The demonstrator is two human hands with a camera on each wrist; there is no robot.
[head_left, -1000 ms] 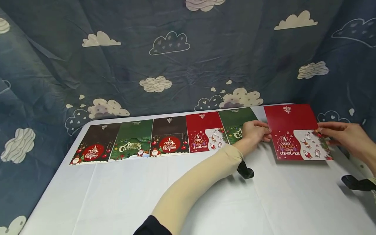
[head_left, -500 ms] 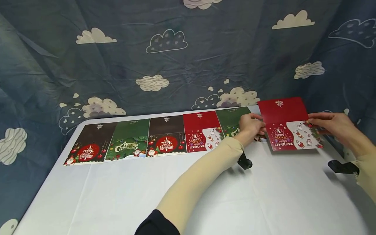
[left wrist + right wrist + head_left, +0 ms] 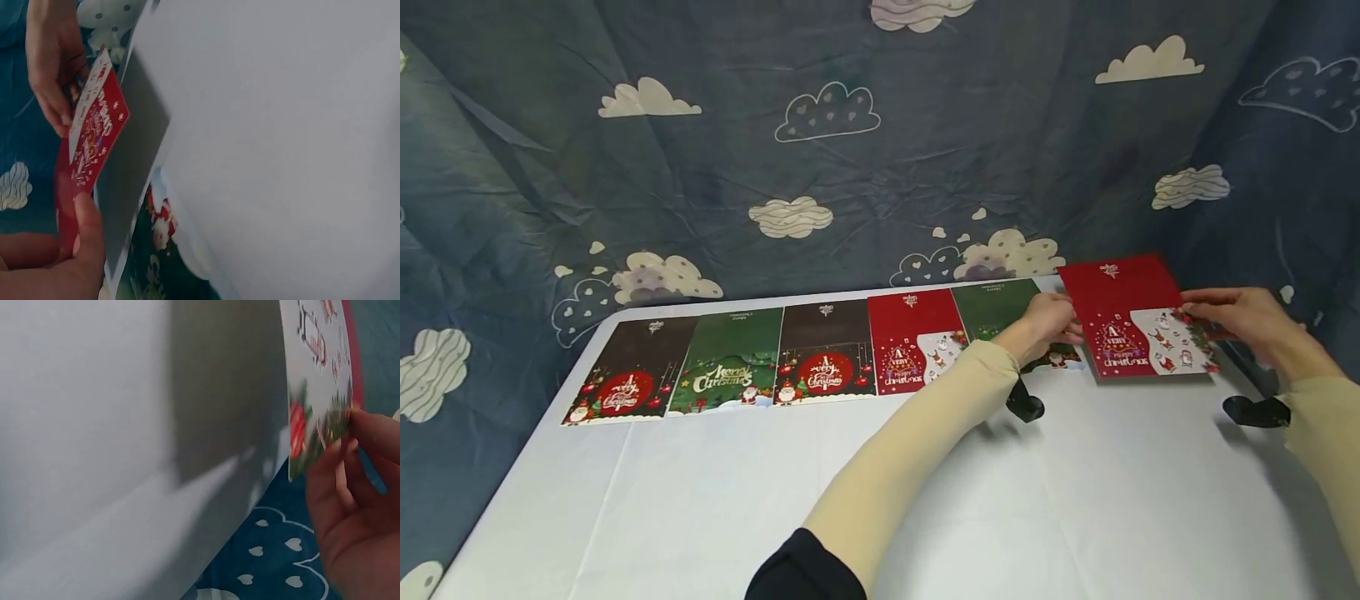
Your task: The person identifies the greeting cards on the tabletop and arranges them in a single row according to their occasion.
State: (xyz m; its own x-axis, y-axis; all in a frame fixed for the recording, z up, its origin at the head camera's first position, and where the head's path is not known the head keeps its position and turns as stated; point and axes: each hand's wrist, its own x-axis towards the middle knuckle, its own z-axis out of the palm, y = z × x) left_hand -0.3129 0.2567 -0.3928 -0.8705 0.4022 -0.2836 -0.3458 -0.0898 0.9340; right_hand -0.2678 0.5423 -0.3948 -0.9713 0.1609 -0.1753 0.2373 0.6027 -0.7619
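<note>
A red Christmas card [image 3: 1123, 292], unfolded with its printed half toward the front, is held by both hands above the right end of the table. My left hand [image 3: 1045, 323] pinches its left edge; in the left wrist view the thumb [image 3: 89, 228] lies on the printed face. My right hand [image 3: 1243, 321] pinches the right edge, thumb and fingertips at the holly border in the right wrist view. A shadow under the card shows on the white cloth in both wrist views. Just left of it lies a green card [image 3: 996, 310], partly hidden behind my left hand.
Along the back of the white-covered table [image 3: 715, 500] several opened cards lie side by side: a dark card [image 3: 632, 367], a green card [image 3: 730, 350], another dark card [image 3: 827, 333] and a red card [image 3: 913, 317]. A cloud-patterned curtain [image 3: 850, 175] hangs behind.
Both hands have brought the red card slightly left and back, closer to the green card at the row's end. The other cards stay put; the head view has shifted slightly.
</note>
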